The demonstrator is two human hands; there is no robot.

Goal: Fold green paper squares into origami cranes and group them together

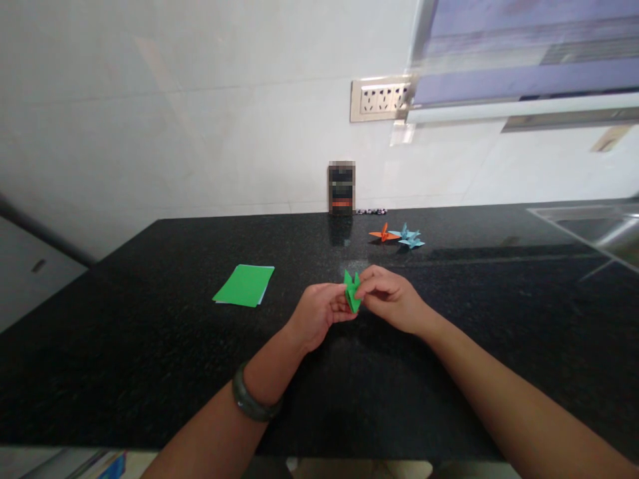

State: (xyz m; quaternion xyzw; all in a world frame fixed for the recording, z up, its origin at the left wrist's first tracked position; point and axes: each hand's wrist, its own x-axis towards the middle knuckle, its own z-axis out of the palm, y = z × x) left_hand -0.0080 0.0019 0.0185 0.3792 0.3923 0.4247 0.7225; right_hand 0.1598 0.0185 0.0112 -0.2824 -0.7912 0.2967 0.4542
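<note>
Both my hands meet over the middle of a black speckled counter (pixel 124 346). Between them is a small folded green paper piece (pixel 352 291) with pointed tips. My left hand (pixel 319 316) pinches its left side, fingers curled; a dark band sits on that wrist. My right hand (pixel 389 298) pinches its upper right edge with closed fingertips. The paper is held just above the counter.
A stack of flat green paper sheets (pixel 244 286) lies to the left. Farther back sit an orange folded paper figure (pixel 383 233) and two light blue ones (pixel 409 238). A small dark box (pixel 342 187) stands against the wall. A steel sink (pixel 594 229) is at right, a socket strip (pixel 382 98) above.
</note>
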